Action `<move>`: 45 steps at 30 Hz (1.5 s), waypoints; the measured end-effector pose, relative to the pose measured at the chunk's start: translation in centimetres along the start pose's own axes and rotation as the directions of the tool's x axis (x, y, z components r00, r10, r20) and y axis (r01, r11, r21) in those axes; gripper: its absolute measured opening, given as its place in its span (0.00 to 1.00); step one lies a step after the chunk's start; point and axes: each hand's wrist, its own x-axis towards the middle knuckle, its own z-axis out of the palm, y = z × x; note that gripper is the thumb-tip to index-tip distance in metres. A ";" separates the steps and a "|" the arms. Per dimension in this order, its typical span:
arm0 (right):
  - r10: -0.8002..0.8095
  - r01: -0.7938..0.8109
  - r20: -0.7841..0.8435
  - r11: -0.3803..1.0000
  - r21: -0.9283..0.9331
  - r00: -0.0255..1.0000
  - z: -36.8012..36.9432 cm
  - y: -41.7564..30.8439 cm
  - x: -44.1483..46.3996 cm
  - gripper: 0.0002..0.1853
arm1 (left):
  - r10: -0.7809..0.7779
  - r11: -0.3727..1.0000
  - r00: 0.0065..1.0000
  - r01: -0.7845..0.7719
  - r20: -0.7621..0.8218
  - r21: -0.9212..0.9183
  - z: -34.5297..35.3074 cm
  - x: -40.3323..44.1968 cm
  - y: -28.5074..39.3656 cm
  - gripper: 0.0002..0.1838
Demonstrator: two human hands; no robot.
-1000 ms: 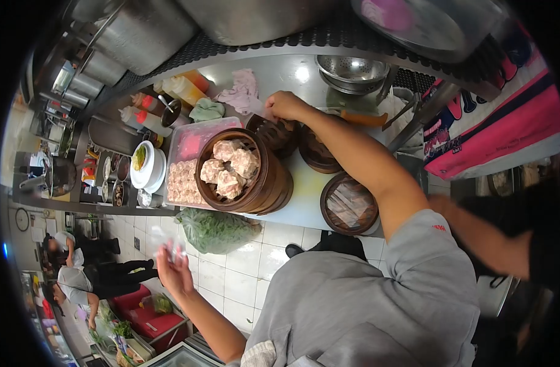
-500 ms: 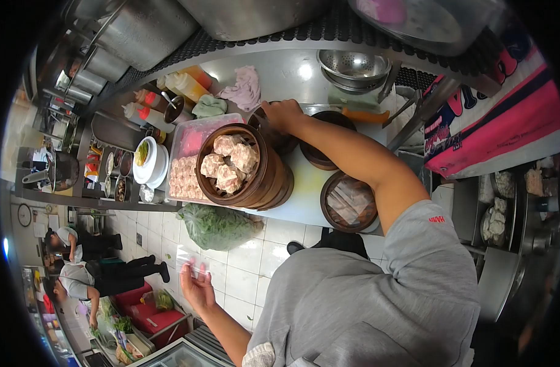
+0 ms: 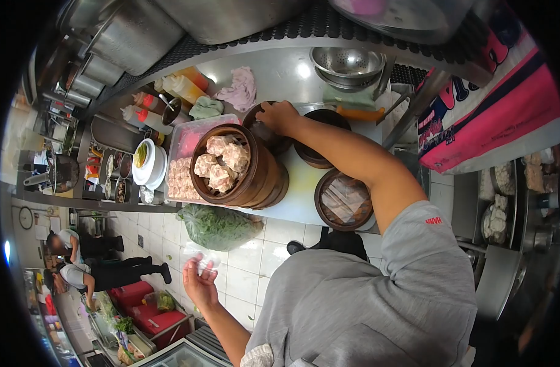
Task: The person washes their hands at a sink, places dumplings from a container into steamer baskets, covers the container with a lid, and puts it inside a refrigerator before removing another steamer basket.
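My left hand [image 3: 200, 282] is raised over the floor, its fingers pinching a thin clear plastic sheet [image 3: 203, 255]. My right hand [image 3: 277, 118] reaches down into a round bamboo steamer basket [image 3: 255, 113], fingers bent; its fingertips and anything under them are hard to make out. Nearer me, a stack of steamer baskets [image 3: 268, 183] holds several pale dumplings [image 3: 222, 178] on top. Left of the stack, a clear tray [image 3: 183, 137] contains rows of dumplings. Another basket [image 3: 318, 165] lies partly beneath my right forearm, and one [image 3: 344, 200] with clear sheets inside sits near the counter edge.
Sauce bottles [image 3: 148, 116], a green cloth [image 3: 206, 107] and a pink cloth [image 3: 238, 90] lie behind the tray. An orange-handled knife [image 3: 359, 114] is beyond my right forearm. Metal colanders [image 3: 348, 64] stand at the back. A leafy bag [image 3: 216, 226] is beside the counter. Two people stand far left.
My right hand has lowered from the basket's rim into it. My left hand has shifted right with the clear sheet. A person's arm at the right has gone from view.
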 end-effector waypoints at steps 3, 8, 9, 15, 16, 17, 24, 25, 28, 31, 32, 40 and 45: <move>0.016 -0.011 0.116 0.999 -0.045 0.993 0.6 0.2 0.2 0.08 | 0.006 1.000 1.000 -0.006 0.011 -0.004 0.1 -0.3 0.0 0.08; 0.011 -0.004 0.130 0.999 -0.052 0.991 0.0 -0.2 0.1 0.08 | -0.006 1.000 1.000 0.005 0.027 0.005 0.0 -0.7 -0.3 0.08; 0.013 -0.008 0.142 0.999 -0.039 0.990 -0.2 -0.2 0.1 0.08 | -0.003 1.000 1.000 0.003 0.025 0.006 0.0 -0.7 -0.3 0.08; 0.010 -0.007 0.070 0.999 -0.038 0.998 0.1 -0.1 -0.1 0.09 | 0.008 1.000 1.000 -0.008 0.024 0.011 0.1 -1.2 0.0 0.08; 0.009 -0.007 0.069 0.999 -0.036 0.998 0.1 -0.1 -0.1 0.09 | 0.015 1.000 1.000 -0.016 0.016 0.021 0.1 -1.3 0.1 0.08; 0.013 -0.010 0.086 0.999 -0.038 0.996 0.1 -0.1 -0.1 0.10 | 0.023 0.999 1.000 -0.023 0.008 0.032 0.1 -1.4 0.1 0.08; 0.036 -0.025 0.142 0.997 -0.080 0.989 -1.2 -0.4 -0.4 0.16 | 0.030 0.999 1.000 -0.029 -0.009 0.041 0.3 -1.7 0.4 0.08; 0.036 -0.025 0.141 0.996 -0.080 0.989 -1.2 -0.3 -0.4 0.16 | 0.031 0.999 0.999 -0.031 -0.008 0.042 0.3 -1.7 0.4 0.08; 0.053 -0.041 0.196 0.997 -0.065 0.979 -1.7 -0.3 -0.3 0.18 | 0.034 0.999 0.999 -0.034 -0.002 0.037 0.4 -1.7 0.5 0.08; 0.083 -0.074 0.240 0.996 -0.045 0.967 -2.3 -0.3 -0.5 0.22 | 0.031 0.999 1.000 -0.031 0.002 0.028 0.3 -1.7 0.5 0.08; 0.078 -0.075 0.238 0.997 -0.019 0.968 -2.2 -0.2 -0.5 0.23 | 0.027 0.999 1.000 -0.027 0.004 0.026 0.3 -1.7 0.5 0.08; 0.050 -0.074 0.232 0.993 0.096 0.971 -2.9 0.0 -1.0 0.29 | 0.022 1.000 1.000 -0.022 -0.002 0.010 0.3 -1.7 0.4 0.08; 0.039 -0.053 0.147 0.994 0.093 0.988 -1.8 0.2 -1.4 0.28 | 0.026 1.000 1.000 -0.026 0.012 -0.002 0.3 -1.7 0.3 0.08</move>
